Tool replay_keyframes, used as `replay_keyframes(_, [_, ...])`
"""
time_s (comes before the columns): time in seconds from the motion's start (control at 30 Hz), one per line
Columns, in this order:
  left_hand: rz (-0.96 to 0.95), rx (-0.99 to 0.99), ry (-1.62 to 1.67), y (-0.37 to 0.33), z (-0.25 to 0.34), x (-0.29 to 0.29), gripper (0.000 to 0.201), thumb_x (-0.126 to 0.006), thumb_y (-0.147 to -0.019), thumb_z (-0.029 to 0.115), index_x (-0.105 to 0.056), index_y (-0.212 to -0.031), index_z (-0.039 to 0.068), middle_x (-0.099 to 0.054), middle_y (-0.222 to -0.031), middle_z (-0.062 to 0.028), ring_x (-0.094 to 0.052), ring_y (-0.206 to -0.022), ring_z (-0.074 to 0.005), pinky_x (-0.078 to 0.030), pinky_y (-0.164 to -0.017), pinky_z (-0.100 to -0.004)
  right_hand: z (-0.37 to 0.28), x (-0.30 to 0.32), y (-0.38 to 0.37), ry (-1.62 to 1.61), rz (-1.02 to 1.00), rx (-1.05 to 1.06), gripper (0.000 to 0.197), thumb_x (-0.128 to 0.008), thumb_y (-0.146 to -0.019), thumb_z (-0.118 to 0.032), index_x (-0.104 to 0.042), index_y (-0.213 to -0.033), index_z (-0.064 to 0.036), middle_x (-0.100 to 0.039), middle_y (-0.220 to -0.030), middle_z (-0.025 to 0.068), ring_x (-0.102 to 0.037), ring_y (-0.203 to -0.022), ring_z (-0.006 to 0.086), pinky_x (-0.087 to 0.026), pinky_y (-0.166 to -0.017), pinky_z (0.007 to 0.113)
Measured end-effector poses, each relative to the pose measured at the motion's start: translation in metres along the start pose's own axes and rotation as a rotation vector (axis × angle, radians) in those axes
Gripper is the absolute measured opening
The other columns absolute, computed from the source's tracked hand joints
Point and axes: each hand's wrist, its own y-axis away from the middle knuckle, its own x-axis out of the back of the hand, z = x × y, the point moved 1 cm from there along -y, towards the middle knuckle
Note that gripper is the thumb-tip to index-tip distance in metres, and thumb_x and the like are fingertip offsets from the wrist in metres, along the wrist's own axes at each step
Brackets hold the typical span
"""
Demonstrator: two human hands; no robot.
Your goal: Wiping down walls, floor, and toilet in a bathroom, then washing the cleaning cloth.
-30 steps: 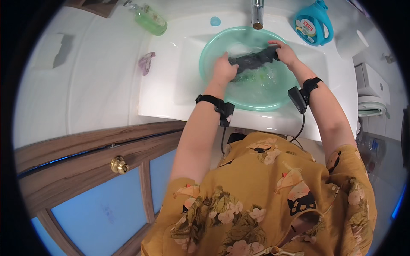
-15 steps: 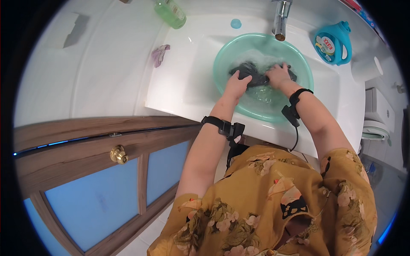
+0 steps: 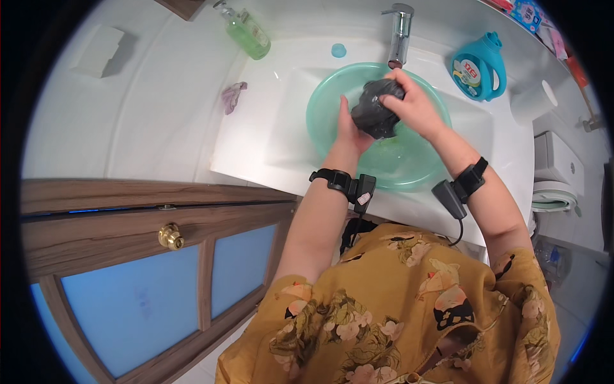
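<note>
A bunched, dripping-wet dark grey cloth (image 3: 376,110) is lifted over a pale green plastic basin (image 3: 419,174). My right hand (image 3: 414,107) grips its upper right side, the thumb pressed across the front. My left hand (image 3: 350,133) cups the bundle from the lower left with its thumb raised. Most of the left fingers are hidden beneath the cloth. Water lies in the basin under both hands. What kind of garment the cloth is, its bunched shape does not show.
The basin sits in a white sink (image 3: 256,150) below a chrome faucet (image 3: 400,38). Behind stand a green pump bottle (image 3: 249,37) and a small blue cap (image 3: 338,50). At right are a blue detergent jug (image 3: 480,67) and a white cup (image 3: 536,102). A purple rag (image 3: 234,97) hangs left.
Both hands have raised the dark cloth out of the soapy water and gathered it into a compact bundle. The right hand moved up toward the faucet; the whole view shifted slightly.
</note>
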Motion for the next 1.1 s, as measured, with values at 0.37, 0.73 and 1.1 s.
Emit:
replay_keyframes(0.37, [0.178, -0.096, -0.056, -0.024, -0.008, 0.009, 0.032, -0.034, -0.092, 0.035, -0.053, -0.102, 0.012, -0.058, -0.103, -0.0079, -0.057, -0.096, -0.0231, -0.048, -0.081, -0.0403, 0.047, -0.038, 0.008, 0.582, 0.025, 0.178, 0.025, -0.050, -0.080, -0.012, -0.055, -0.105, -0.0122, -0.047, -0.122, 0.0105, -0.047, -0.106, 0.0351, -0.040, -0.086, 0.042])
replay_keyframes(0.73, [0.579, -0.032, -0.734, -0.003, 0.039, 0.037, 0.064, -0.059, -0.082, 0.036, -0.030, -0.130, 0.005, -0.046, -0.126, -0.0125, -0.052, -0.107, -0.0293, -0.035, -0.090, -0.0586, 0.159, -0.022, -0.001, -0.060, 0.479, -0.990, 0.039, -0.050, -0.083, -0.026, -0.046, -0.118, -0.0086, -0.059, -0.102, 0.0201, -0.054, -0.098, 0.0375, -0.043, -0.085, 0.044])
replay_keyframes(1.1, [0.373, 0.294, -0.673, 0.000, 0.044, 0.070, 0.079, -0.054, -0.082, 0.045, -0.012, -0.140, 0.013, -0.033, -0.137, -0.0123, -0.043, -0.117, -0.0318, -0.031, -0.091, -0.0617, 0.151, -0.055, -0.001, 0.167, 0.189, -0.962, 0.033, -0.054, -0.074, -0.029, -0.054, -0.098, -0.0061, -0.057, -0.100, 0.0127, -0.053, -0.092, 0.0285, -0.038, -0.085, 0.042])
